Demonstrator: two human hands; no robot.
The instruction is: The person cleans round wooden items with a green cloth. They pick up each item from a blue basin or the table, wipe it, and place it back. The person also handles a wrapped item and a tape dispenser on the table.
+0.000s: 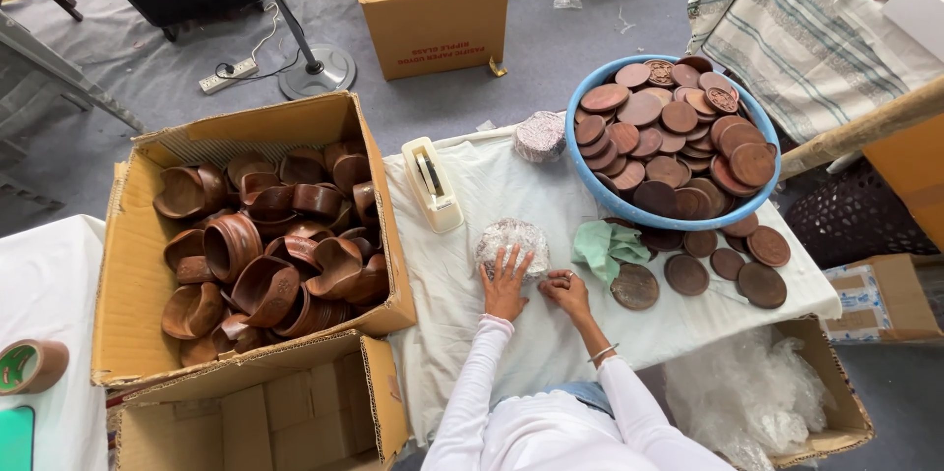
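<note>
Bubble-wrapped round bundle lies under my left hand, fingers spread flat on it; my right hand is curled beside it, pinching its wrap edge on the white worktop.

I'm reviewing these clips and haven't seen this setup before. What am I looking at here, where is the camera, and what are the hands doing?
There is no machine. One camera on a person's head looks down at their own bare hands. The left hand presses on a round bundle in bubble wrap; the right hand rests beside it on the white-covered table. Also there: a tape dispenser, a green cloth, a blue basin of brown wooden discs, and loose discs. A cardboard box of wooden bowls stands to the left.
</note>
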